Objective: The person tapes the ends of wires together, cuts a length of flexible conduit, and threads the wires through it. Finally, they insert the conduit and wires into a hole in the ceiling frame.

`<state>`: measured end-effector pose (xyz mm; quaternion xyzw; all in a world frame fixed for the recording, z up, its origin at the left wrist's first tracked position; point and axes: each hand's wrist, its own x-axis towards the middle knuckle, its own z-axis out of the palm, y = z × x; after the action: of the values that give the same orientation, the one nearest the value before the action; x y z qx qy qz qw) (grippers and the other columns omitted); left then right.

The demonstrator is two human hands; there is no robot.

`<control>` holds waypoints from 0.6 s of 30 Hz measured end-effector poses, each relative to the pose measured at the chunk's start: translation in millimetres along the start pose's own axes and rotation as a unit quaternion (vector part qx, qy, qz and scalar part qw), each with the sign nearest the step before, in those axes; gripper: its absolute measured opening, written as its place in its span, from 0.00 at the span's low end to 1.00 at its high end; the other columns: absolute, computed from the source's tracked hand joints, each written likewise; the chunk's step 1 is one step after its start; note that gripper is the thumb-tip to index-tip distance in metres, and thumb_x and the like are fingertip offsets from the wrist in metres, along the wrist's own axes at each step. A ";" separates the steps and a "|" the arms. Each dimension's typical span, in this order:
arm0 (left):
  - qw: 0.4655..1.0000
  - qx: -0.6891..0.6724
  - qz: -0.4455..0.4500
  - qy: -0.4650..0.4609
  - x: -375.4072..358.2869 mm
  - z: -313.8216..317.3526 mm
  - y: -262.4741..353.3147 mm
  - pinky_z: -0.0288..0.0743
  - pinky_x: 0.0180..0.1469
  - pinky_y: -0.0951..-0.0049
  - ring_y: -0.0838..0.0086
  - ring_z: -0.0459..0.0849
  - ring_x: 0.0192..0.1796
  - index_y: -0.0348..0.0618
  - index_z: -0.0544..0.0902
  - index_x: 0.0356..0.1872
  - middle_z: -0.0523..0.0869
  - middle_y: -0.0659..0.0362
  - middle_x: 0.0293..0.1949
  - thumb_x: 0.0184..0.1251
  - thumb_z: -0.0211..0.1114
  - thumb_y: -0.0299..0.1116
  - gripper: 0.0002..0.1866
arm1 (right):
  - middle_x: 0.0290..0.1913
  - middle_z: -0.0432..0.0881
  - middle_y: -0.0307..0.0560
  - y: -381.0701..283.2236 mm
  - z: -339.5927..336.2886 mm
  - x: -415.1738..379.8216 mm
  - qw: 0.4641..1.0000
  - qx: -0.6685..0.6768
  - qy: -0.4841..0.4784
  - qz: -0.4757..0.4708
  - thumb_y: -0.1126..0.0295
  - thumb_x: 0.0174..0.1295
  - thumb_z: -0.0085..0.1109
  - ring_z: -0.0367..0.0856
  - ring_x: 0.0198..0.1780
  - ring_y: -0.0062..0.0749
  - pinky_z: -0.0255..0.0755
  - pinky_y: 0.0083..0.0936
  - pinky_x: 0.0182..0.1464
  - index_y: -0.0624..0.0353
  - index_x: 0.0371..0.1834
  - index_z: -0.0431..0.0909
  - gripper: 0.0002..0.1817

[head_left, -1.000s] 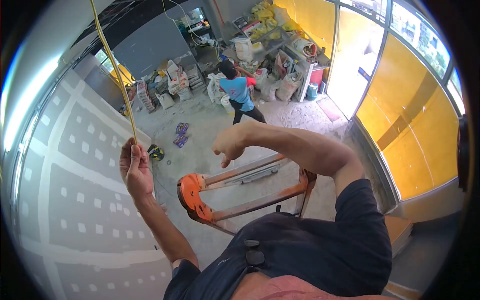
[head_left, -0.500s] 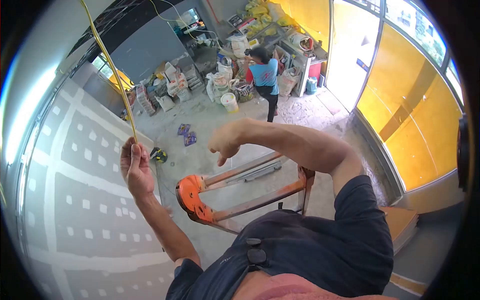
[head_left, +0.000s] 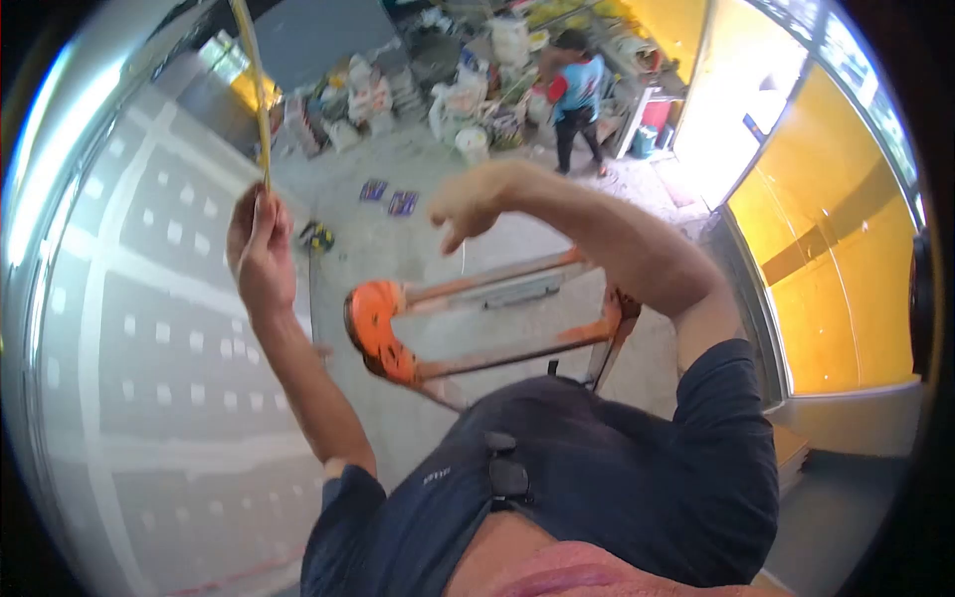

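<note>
My left hand [head_left: 263, 261] is raised at the left, fingers closed around the lower end of a yellow cable [head_left: 254, 95]. The cable runs up from my fist and out of the top of the view. My right hand [head_left: 468, 207] is held out at chest height, its arm bent across in front of me. Its fingers are curled and slightly blurred, with one pointing downward; whatever they may hold is hidden. Below my hands stands an orange-topped ladder [head_left: 378, 328], close against my body.
A plasterboard wall [head_left: 149, 328] with filler patches rises at the left. A person in a blue shirt [head_left: 580, 88] is beside piled sacks [head_left: 463, 99] and a white bucket [head_left: 473, 142]. Two purple packets [head_left: 402, 203] and a yellow-black tool [head_left: 317, 237] lie on the floor.
My view has tilted and shifted. Both hands appear higher in it, the left still gripping the cable. The person in blue has moved right, legs apart as in a step.
</note>
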<state>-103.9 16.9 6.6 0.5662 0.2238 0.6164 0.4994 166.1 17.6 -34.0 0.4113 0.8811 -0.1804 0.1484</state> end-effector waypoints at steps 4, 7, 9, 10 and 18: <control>1.000 -0.004 0.000 0.001 -1.1 -2.4 3.5 0.66 0.38 0.80 0.80 0.71 0.35 0.32 0.77 0.56 0.78 0.61 0.35 0.73 0.64 0.27 0.15 | 0.57 0.82 0.62 -3.0 -8.8 -15.2 0.998 0.040 0.020 0.036 0.49 0.63 0.65 0.80 0.60 0.52 0.73 0.39 0.60 0.65 0.62 0.76 0.33; 1.000 0.002 0.002 0.006 -4.2 -3.8 4.4 0.66 0.39 0.80 0.80 0.71 0.35 0.32 0.77 0.56 0.78 0.61 0.35 0.73 0.64 0.27 0.15 | 0.56 0.82 0.61 -2.1 -12.3 -16.9 0.995 0.079 0.005 0.062 0.50 0.62 0.65 0.80 0.59 0.53 0.74 0.39 0.59 0.65 0.61 0.77 0.32; 1.000 0.000 0.000 0.007 -6.7 -5.9 4.6 0.66 0.38 0.81 0.80 0.71 0.35 0.33 0.78 0.55 0.78 0.61 0.35 0.73 0.64 0.27 0.14 | 0.56 0.82 0.61 -0.6 -8.8 -12.6 0.998 0.047 0.013 0.040 0.49 0.62 0.65 0.80 0.59 0.53 0.74 0.40 0.59 0.65 0.61 0.77 0.33; 1.000 -0.004 0.002 0.005 -4.8 -5.6 4.1 0.66 0.38 0.81 0.80 0.71 0.34 0.33 0.78 0.54 0.78 0.61 0.35 0.73 0.64 0.28 0.13 | 0.56 0.82 0.61 2.5 -8.2 -10.4 0.999 0.012 0.024 0.023 0.49 0.62 0.65 0.80 0.59 0.53 0.74 0.40 0.59 0.65 0.61 0.77 0.33; 1.000 -0.003 0.004 0.000 -1.2 6.1 3.2 0.65 0.36 0.82 0.81 0.71 0.33 0.34 0.79 0.54 0.79 0.61 0.35 0.72 0.64 0.27 0.13 | 0.55 0.83 0.60 3.1 -3.8 -4.4 0.999 -0.022 0.025 0.003 0.45 0.62 0.63 0.80 0.59 0.53 0.73 0.42 0.60 0.65 0.58 0.80 0.33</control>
<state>-99.5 12.8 10.3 0.5657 0.2196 0.6193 0.4982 170.8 18.2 -29.5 0.4152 0.8867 -0.1507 0.1362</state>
